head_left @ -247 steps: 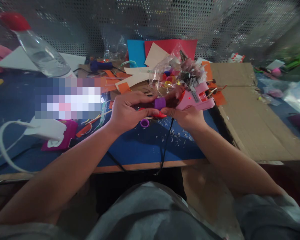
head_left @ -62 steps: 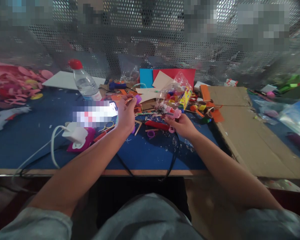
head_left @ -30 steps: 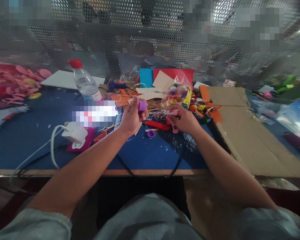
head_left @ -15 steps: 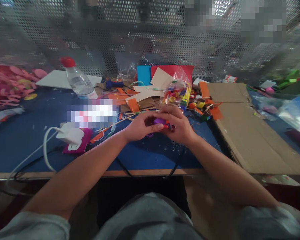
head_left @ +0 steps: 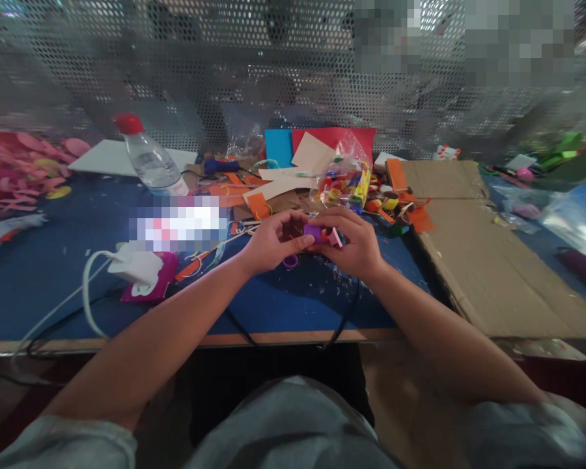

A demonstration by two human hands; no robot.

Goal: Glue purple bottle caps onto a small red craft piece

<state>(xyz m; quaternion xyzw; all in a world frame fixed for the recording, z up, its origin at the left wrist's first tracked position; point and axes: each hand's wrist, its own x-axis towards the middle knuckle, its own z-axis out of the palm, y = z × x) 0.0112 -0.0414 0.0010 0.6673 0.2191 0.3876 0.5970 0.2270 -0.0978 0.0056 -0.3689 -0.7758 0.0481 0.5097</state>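
the left hand grips a small purple cylinder, its thumb pressed along the near side, while the right hand is curled closed round a pink piece with something red beside it; how far the right fingertips touch the cylinder is hidden. the step in hand seems to be close work where the 2 held things meet, and it appears to call for a steady left pinch and small, careful right-hand adjustments. just below the hands, a purple ring lies on the blue desk. beyond them sits a clear bag of colourful bits, with cardboard to the right and a tilted, red-capped bottle to the left.
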